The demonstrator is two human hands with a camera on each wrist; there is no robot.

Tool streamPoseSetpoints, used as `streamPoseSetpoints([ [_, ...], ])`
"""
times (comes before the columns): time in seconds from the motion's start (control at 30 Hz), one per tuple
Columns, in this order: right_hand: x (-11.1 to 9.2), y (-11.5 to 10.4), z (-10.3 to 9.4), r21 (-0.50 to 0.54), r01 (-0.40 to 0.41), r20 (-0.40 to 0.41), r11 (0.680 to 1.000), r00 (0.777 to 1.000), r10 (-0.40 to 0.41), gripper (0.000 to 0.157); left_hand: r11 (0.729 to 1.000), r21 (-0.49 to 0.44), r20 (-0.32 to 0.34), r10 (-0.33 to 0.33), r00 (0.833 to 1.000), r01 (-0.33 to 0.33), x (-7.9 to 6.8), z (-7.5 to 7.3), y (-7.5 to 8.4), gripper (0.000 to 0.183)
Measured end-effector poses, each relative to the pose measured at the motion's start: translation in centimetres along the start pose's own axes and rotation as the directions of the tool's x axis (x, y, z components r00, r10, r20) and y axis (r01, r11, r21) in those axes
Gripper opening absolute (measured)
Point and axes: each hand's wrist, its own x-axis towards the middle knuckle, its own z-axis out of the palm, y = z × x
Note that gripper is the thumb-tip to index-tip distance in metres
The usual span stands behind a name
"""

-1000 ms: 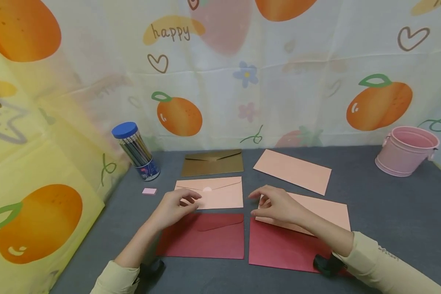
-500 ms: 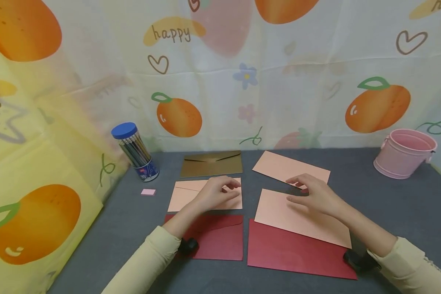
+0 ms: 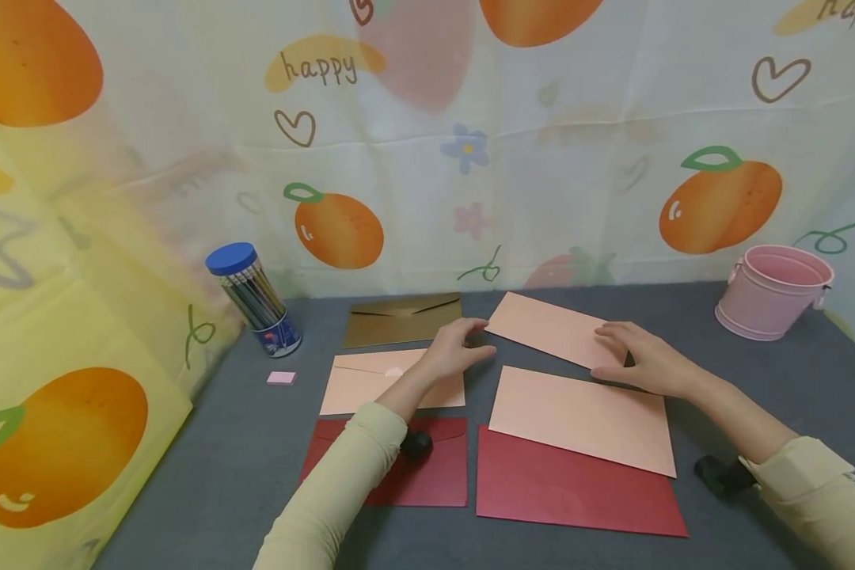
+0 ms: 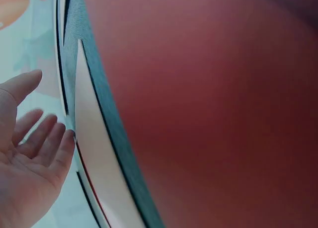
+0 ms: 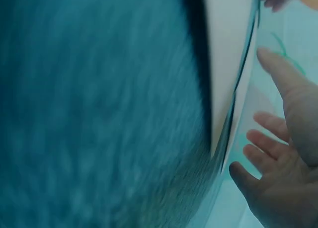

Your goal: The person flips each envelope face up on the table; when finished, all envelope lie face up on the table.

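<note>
A plain pale-pink paper rectangle, like the plain side of an envelope, lies slanted at the back right. My left hand has its fingertips right at its left corner, above a pink envelope with a flap and a round seal. My right hand reaches over its right end, thumb and fingers apart. In both wrist views the fingers are spread with nothing between them. A second pale-pink rectangle lies nearer me, overlapping a plain red one.
At left lie a brown envelope and a red envelope, the red one partly hidden by my left arm. A blue-lidded tub of pencils and a pink eraser-like block stand further left. A pink bucket stands far right.
Both hands have moved away from me and to the right, from the middle envelopes to the back pale-pink rectangle. The nearer pale-pink rectangle has shifted slightly towards me.
</note>
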Motion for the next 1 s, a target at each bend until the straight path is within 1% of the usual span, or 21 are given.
streamPoseSetpoints([
  [0.1,0.1,0.8,-0.1,-0.01,0.0,0.06,1.0,0.998,0.0,0.086,0.999,0.003,-0.015,-0.041,0.999,0.041,0.7,0.4,0.0,0.056],
  [0.23,0.2,1.6,-0.2,0.02,-0.012,0.12,1.0,0.993,0.009,0.094,0.995,0.012,-0.001,-0.095,0.995,0.095,1.5,0.8,-0.1,0.063],
  [0.33,0.2,1.9,-0.2,0.034,-0.03,0.159,0.999,0.987,0.025,0.098,0.993,0.041,0.027,-0.112,0.993,0.111,1.9,1.1,0.0,0.067],
  [0.43,0.1,1.9,-0.1,0.028,-0.041,0.178,0.999,0.983,0.035,0.099,0.992,0.058,0.05,-0.119,0.992,0.116,2.0,1.3,0.2,0.071],
  [0.53,0.1,2.0,0.0,0.021,-0.038,0.178,0.999,0.983,0.034,0.098,0.992,0.043,0.061,-0.123,0.99,0.121,2.0,1.5,0.5,0.071],
  [0.63,0.0,2.0,0.1,0.021,-0.039,0.175,0.999,0.984,0.034,0.098,0.99,-0.009,0.058,-0.137,0.989,0.138,1.9,1.6,0.6,0.071],
  [0.73,0.0,2.0,0.2,0.02,-0.039,0.17,0.999,0.985,0.035,0.098,0.981,-0.097,0.037,-0.164,0.986,0.167,1.8,1.6,0.8,0.069],
  [0.83,0.0,2.0,0.2,0.02,-0.04,0.167,0.999,0.985,0.036,0.098,0.96,-0.199,0.0,-0.199,0.98,0.195,1.8,1.7,0.9,0.066],
  [0.9,0.0,1.9,0.1,0.021,-0.044,0.168,0.999,0.985,0.04,0.098,0.941,-0.269,-0.027,-0.22,0.975,0.204,1.8,1.8,1.0,0.062],
  [1.0,0.0,1.9,0.1,0.029,-0.05,0.167,0.998,0.985,0.045,0.098,0.922,-0.336,-0.082,-0.233,0.969,0.193,1.9,1.9,1.1,0.055],
])
